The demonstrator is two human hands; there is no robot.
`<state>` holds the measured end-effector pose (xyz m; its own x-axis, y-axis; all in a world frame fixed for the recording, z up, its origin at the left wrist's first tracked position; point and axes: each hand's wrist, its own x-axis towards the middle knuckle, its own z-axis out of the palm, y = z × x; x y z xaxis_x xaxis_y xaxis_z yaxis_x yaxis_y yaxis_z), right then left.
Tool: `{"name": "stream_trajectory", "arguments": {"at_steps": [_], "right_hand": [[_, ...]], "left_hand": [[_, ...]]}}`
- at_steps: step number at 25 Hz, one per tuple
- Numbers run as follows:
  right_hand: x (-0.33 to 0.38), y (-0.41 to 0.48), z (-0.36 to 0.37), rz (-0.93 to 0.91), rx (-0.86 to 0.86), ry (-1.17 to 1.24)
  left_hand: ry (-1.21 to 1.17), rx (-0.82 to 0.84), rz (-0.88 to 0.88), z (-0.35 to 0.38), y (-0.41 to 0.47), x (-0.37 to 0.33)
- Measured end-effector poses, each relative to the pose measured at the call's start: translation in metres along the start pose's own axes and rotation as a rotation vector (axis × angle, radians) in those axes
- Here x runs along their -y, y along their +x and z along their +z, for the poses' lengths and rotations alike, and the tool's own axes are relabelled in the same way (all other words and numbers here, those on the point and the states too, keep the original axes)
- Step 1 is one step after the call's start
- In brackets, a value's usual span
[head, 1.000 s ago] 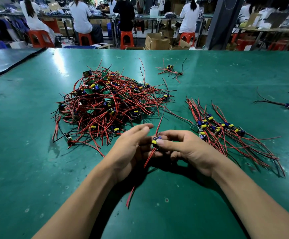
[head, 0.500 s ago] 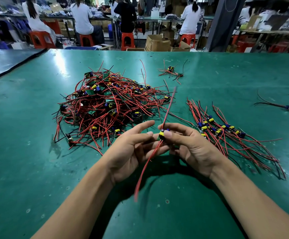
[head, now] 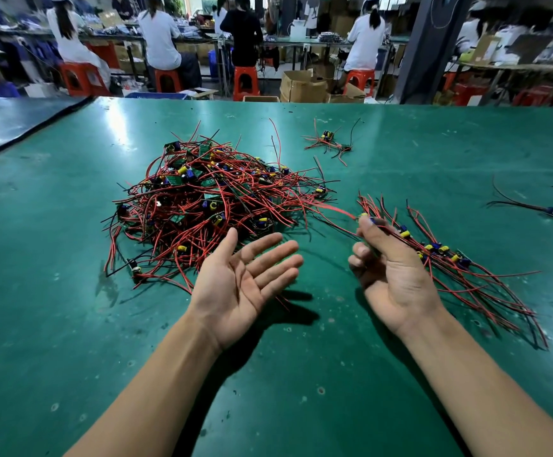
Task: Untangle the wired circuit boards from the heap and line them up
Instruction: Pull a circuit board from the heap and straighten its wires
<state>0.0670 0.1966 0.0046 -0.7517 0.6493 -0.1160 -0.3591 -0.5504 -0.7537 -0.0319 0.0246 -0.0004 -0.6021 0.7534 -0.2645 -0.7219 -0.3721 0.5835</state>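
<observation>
Roughly a handful done: your right hand (head: 390, 275) pinches one wired board (head: 365, 218) at the far end of the lined-up row (head: 443, 250), its red lead trailing toward the heap (head: 209, 206). Your left hand (head: 242, 285) lies open, palm up. Most boards sit tangled there.

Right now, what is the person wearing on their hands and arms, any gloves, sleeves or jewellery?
Nothing shows. The left hand and right hand are bare, with no gloves, rings or watch visible. The left forearm and right forearm are uncovered too, no sleeve down to the frame's edge.
</observation>
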Motion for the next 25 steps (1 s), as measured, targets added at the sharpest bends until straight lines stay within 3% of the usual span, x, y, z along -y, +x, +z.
{"name": "stream_trajectory", "arguments": {"at_steps": [2, 4, 8, 10, 13, 19, 25], "right_hand": [[0.005, 0.004, -0.004, 0.032, -0.125, 0.125], [0.01, 0.006, -0.009, 0.069, -0.205, 0.218], [0.007, 0.007, -0.012, 0.097, -0.21, 0.139], [0.003, 0.007, -0.011, 0.118, -0.173, 0.049], [-0.004, 0.004, -0.01, 0.097, -0.145, -0.114], [-0.02, 0.001, -0.008, -0.024, -0.051, -0.48], [-0.026, 0.001, -0.009, -0.088, 0.02, -0.678]], "left_hand": [[0.12, -0.068, 0.033, 0.002, 0.002, 0.005], [0.365, -0.169, 0.193, 0.002, 0.003, 0.011], [1.319, -0.365, 0.712, -0.01, 0.002, 0.018], [1.597, -0.454, 0.724, -0.014, 0.001, 0.018], [1.859, -0.576, 0.542, -0.018, 0.004, 0.017], [1.821, -0.576, 0.581, -0.018, 0.005, 0.01], [1.41, -0.378, 0.595, 0.0, -0.004, 0.025]]}}
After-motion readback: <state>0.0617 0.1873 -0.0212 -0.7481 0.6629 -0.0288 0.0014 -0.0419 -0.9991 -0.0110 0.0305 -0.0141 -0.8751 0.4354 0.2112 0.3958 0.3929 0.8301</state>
